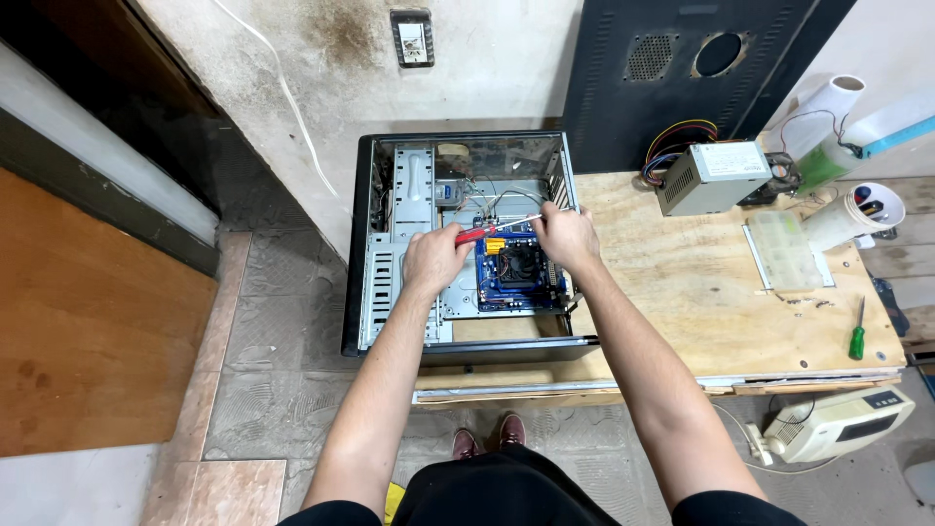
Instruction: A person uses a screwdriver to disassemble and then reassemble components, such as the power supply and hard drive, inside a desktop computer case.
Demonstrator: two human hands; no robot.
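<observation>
An open black computer case (355, 244) lies on its side at the left end of a plywood table (701, 292). Inside sits a blue motherboard (516, 278) with a dark fan in its middle. My left hand (433, 258) grips the red handle of a screwdriver (475, 234) above the board. Its metal shaft runs right toward my right hand (567, 237), whose fingers pinch near the tip at the board's upper right edge.
A grey power supply (714, 175) with coloured wires lies at the table's back. A clear plastic parts box (787, 251), a white cup of tools (857, 212) and a green screwdriver (857, 336) lie to the right. A black case panel (682, 78) leans on the wall.
</observation>
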